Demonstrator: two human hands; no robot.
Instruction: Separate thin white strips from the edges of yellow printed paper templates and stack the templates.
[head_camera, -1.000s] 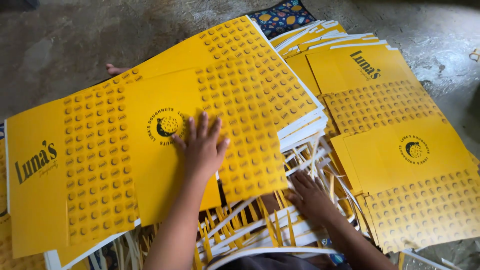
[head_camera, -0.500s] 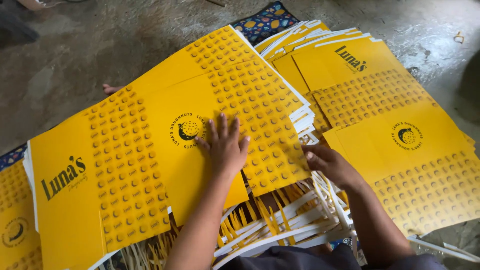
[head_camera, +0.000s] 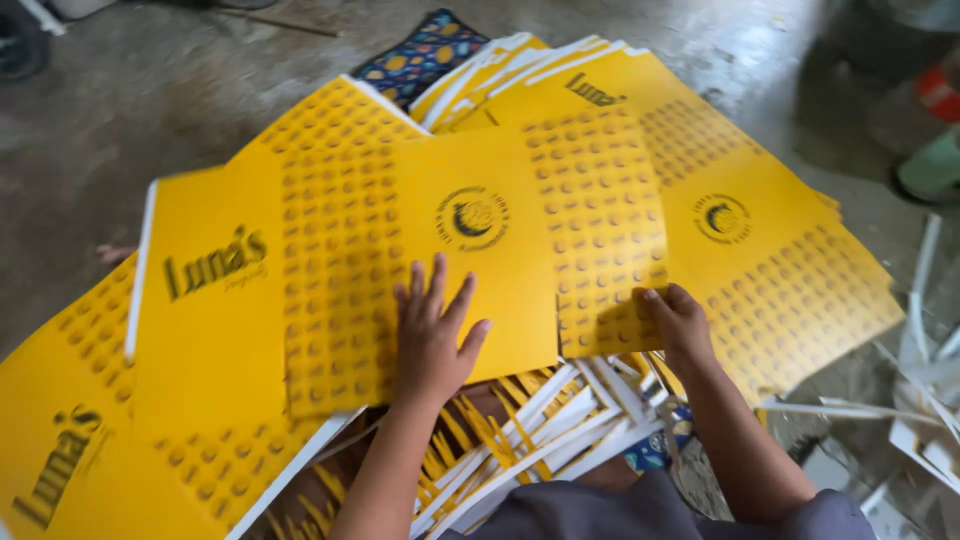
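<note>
Top yellow printed card sheet (head_camera: 400, 250), centre frame: flat, glossy, rectangular, long axis runs left-right w/ right end tipped slightly toward top. Dot-pattern bands, round emblem mid-panel.

L hand (head_camera: 432, 335) open, fingers splayed, palm flat on sheet's lower edge. R hand (head_camera: 678, 322) pinches lower-right corner, fingers curled.

White/yellow trim strips (head_camera: 530, 425) piled beneath, lower centre. More yellow sheets (head_camera: 770, 250) fan right; concrete floor (head_camera: 120, 110) upper left.

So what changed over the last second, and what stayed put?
The top yellow sheet slid rightward across the stack under both hands. The left hand stayed flat on it, fingers spread, riding along. The right hand moved from the white strips up to the sheet's lower right edge, where its fingers now rest. Unchanged: the other yellow sheets, the patterned cloth and the concrete floor.
</note>
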